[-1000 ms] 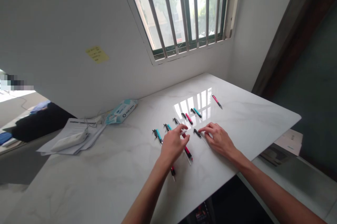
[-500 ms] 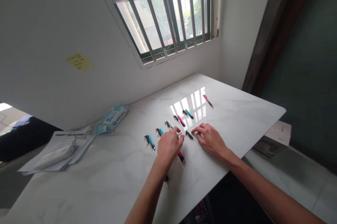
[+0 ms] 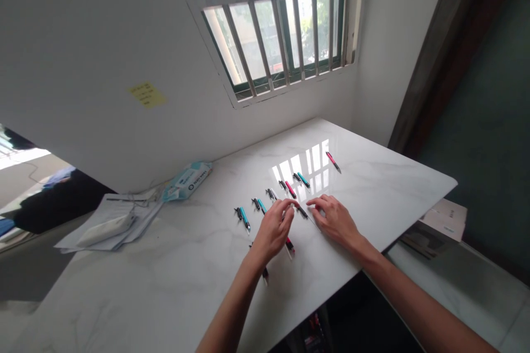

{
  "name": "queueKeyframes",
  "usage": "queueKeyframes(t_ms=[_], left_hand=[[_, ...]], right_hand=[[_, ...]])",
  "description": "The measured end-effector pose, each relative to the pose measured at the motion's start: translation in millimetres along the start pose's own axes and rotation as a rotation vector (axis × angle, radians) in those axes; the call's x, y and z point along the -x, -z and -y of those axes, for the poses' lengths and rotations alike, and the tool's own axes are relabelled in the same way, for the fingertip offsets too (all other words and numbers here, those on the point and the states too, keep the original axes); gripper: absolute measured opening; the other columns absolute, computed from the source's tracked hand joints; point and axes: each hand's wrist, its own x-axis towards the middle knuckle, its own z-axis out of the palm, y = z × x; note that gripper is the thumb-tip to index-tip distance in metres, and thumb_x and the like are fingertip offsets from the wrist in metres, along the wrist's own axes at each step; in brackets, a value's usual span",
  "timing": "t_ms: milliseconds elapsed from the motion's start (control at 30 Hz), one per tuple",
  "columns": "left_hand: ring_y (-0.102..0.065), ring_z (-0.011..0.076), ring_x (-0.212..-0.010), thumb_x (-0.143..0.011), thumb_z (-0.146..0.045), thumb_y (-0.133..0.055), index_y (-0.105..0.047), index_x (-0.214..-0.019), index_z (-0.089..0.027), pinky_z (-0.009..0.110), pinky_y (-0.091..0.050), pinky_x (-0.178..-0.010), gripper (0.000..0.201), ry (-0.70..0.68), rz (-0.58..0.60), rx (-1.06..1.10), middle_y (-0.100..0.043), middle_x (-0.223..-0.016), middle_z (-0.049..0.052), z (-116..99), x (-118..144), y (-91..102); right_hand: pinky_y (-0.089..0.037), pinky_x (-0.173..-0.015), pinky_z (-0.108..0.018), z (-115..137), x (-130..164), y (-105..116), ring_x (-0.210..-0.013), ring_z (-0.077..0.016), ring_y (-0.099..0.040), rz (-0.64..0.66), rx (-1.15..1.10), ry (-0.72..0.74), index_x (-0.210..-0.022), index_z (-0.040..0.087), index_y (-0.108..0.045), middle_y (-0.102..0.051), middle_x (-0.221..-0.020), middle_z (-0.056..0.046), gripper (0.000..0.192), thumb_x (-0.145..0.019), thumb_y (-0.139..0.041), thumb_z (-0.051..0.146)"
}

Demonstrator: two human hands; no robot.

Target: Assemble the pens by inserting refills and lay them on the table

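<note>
A glossy white marble-patterned table (image 3: 174, 264) carries rows of slim pens. Near its front edge, the right hand (image 3: 336, 219) rests flat with its grip open beside a black pen (image 3: 302, 212); the left hand (image 3: 272, 228) pinches a white pen (image 3: 292, 205).

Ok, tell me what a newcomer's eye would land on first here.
First, the two hands in the middle of the white marble table: the left hand and right hand meet over a black pen. Around them lies a loose row of pens, among them a teal pen to the left and a pink pen apart at the far right. Behind, a barred window throws its reflection on the tabletop.
</note>
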Motion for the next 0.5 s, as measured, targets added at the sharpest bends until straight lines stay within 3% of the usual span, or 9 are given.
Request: queueKeyframes(t_ms=[167, 300, 400, 500], left_hand=[[-0.063, 0.0197, -0.095, -0.103, -0.038, -0.045, -0.075, -0.120, -0.025, 0.031, -0.052, -0.085, 0.037, 0.056, -0.209, 0.082, -0.060, -0.107, 0.008, 21, 12, -4.3], [-0.063, 0.0186, -0.094, -0.100, -0.037, -0.053, -0.077, -0.117, -0.025, 0.031, -0.051, -0.087, 0.032, 0.019, -0.315, 0.172, -0.064, -0.103, 0.006, 26, 15, -2.0], [-0.064, 0.0163, -0.083, -0.095, -0.043, -0.062, -0.078, -0.112, -0.020, 0.029, -0.053, -0.079, 0.033, 0.064, -0.340, 0.423, -0.068, -0.096, 0.006, 29, 15, 0.8], [-0.066, 0.0157, -0.080, -0.089, -0.046, -0.069, -0.077, -0.107, -0.017, 0.028, -0.054, -0.078, 0.036, 0.122, -0.333, 0.697, -0.070, -0.086, 0.004, 33, 15, 0.0]], right_hand=[[-0.048, -0.091, -0.035, 0, 1, -2, -0.096, -0.0221, -0.064, -0.010, -0.019, 0.009, -0.108, 0.026, -0.077, -0.071, -0.096, -0.004, 0.024, -0.099, -0.055, 0.026], [-0.050, -0.086, -0.036, -2, 2, -1, -0.087, -0.0209, -0.064, -0.021, -0.102, -0.011, -0.104, 0.025, -0.077, -0.071, -0.093, -0.003, 0.023, -0.097, -0.056, 0.029], [-0.052, -0.080, -0.036, -4, 3, 3, -0.078, -0.0195, -0.064, -0.065, -0.215, -0.023, -0.105, 0.024, -0.077, -0.071, -0.093, -0.004, 0.023, -0.096, -0.059, 0.035], [-0.055, -0.080, -0.035, -2, 4, 9, -0.087, -0.0214, -0.067, -0.164, -0.430, -0.017, -0.113, 0.022, -0.075, -0.072, -0.102, -0.007, 0.032, -0.095, -0.063, 0.046]])
